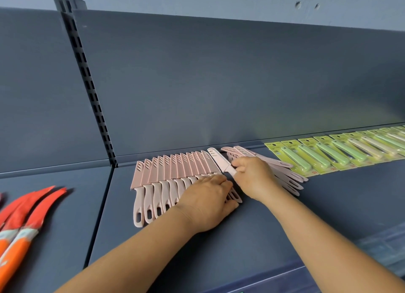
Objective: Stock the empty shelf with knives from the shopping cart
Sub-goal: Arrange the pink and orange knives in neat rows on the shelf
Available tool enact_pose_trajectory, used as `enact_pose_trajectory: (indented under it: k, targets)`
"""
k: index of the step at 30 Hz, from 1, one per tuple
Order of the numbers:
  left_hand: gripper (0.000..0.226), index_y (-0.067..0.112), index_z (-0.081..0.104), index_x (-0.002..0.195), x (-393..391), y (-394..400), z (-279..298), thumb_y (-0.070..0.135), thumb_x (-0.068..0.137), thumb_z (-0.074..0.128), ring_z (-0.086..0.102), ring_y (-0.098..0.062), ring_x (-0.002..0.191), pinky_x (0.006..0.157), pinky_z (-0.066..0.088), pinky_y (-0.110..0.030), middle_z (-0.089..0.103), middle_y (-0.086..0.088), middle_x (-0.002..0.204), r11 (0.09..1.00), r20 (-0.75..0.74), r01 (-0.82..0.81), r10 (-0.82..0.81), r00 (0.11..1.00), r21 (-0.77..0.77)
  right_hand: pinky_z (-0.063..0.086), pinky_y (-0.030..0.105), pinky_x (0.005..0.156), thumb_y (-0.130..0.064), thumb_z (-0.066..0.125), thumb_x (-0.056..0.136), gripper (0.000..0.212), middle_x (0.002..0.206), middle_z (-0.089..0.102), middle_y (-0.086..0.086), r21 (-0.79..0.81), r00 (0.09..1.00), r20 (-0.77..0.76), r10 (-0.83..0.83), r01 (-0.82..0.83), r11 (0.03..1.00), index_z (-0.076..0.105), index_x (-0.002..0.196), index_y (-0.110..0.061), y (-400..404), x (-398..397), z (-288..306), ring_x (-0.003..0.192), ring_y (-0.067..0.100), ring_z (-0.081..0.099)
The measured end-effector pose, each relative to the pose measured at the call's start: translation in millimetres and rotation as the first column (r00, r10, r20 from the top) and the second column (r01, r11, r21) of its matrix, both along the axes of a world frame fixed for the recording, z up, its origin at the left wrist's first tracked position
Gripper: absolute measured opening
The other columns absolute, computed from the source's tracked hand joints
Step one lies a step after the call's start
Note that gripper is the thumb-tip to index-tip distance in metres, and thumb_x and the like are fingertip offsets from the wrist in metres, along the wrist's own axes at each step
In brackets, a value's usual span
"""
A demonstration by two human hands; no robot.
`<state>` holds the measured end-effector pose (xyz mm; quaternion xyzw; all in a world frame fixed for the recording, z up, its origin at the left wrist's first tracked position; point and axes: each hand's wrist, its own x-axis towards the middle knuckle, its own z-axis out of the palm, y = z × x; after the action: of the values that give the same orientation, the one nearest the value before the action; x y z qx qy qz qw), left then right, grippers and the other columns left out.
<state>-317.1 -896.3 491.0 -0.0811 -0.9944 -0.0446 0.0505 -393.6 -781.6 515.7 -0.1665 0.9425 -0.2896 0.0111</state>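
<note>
Head view, looking down onto the dark blue shelf [274, 205]. Stocking appears well under way, not finished.

Done so far, as I read it: a tidy row of pink sheathed knives [175, 172] lies fanned side by side at the back of the shelf, sheaths toward the rear panel, handles toward me. To the right of them runs a long overlapping line of green carded knives [328, 154], out past the frame edge. On the neighbouring bay to the left lie several orange-handled knives with red sheaths [24, 213].

In hand: my right hand [254, 176] pinches the handle of one pale pink knife [219, 161], fingers curled round it, its sheath angled up and left, just beside the last knife of the tidy row. My left hand [208, 198] lies flat over the handles at the row's right end, fingers straight and together, pressing them down.

Left to do: under and behind my right hand sits a loose, unsorted heap of pink knives [282, 174], lying askew between the row and the green cards. I judge these want feeding into the row one at a time. The cart is out of view, so I cannot tell what stock remains there.
</note>
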Motion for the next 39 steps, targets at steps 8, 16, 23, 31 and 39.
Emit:
enact_pose_trajectory:
  k: [8, 16, 23, 31, 39]
  targets:
    - [0.049, 0.017, 0.044, 0.135, 0.3, 1.3, 0.9, 0.046, 0.096, 0.04, 0.039, -0.022, 0.129, 0.11, 0.028, -0.033, 0.044, -0.002, 0.138, 1.0, 0.012, -0.009, 0.009, 1.0, 0.006, 0.051, 0.042, 0.088, 0.0, 0.049, 0.086, 0.027, 0.11, 0.067, 0.021, -0.089, 0.995, 0.1, -0.006, 0.015, 0.996, 0.067, 0.105, 0.0, -5.9, 1.7, -2.1, 0.107, 0.035, 0.06]
    - [0.059, 0.017, 0.032, 0.144, -0.5, 6.9, 6.7, 0.051, 0.096, 0.039, 0.032, -0.018, 0.135, 0.112, 0.018, -0.027, 0.034, 0.001, 0.148, 0.999, -0.042, -0.006, 0.008, 0.999, 0.038, 0.049, 0.033, 0.076, -0.006, 0.045, 0.09, 0.023, 0.089, 0.063, 0.011, 0.052, 0.998, 0.05, 0.045, -0.048, 0.997, 0.067, 0.098, -0.007, -2.3, -0.1, -6.1, 0.084, 0.031, 0.055]
    - [0.051, 0.018, 0.047, 0.131, -5.1, 16.4, 10.0, 0.053, 0.095, 0.037, 0.042, -0.021, 0.127, 0.105, 0.03, -0.03, 0.046, 0.0, 0.137, 1.0, 0.01, -0.021, 0.021, 1.0, -0.019, 0.043, 0.034, 0.094, -0.01, 0.046, 0.093, 0.038, 0.131, 0.047, 0.009, 0.37, 0.992, -0.098, 0.074, -0.032, 0.928, 0.055, 0.128, -0.02, 32.9, -1.5, 1.1, 0.118, 0.027, 0.045]
    - [0.047, 0.018, 0.05, 0.126, -5.2, 19.7, 8.4, 0.052, 0.096, 0.037, 0.045, -0.02, 0.122, 0.1, 0.033, -0.028, 0.049, 0.001, 0.131, 0.998, -0.02, -0.051, 0.05, 0.999, -0.021, 0.042, 0.031, 0.079, -0.005, 0.05, 0.089, 0.038, 0.125, 0.046, 0.009, 0.443, 0.987, -0.119, 0.104, -0.04, 0.895, 0.055, 0.124, -0.02, 37.4, 0.8, -3.0, 0.11, 0.027, 0.05]
    - [0.046, 0.017, 0.05, 0.125, -5.5, 19.7, 8.8, 0.051, 0.095, 0.039, 0.045, -0.02, 0.122, 0.099, 0.033, -0.028, 0.049, 0.001, 0.132, 0.998, -0.006, -0.062, 0.061, 0.998, -0.002, 0.046, 0.031, 0.078, -0.007, 0.052, 0.09, 0.033, 0.119, 0.059, 0.01, 0.385, 0.983, -0.178, 0.037, 0.035, 0.922, 0.053, 0.122, -0.014, 26.3, -2.0, 2.5, 0.105, 0.029, 0.059]
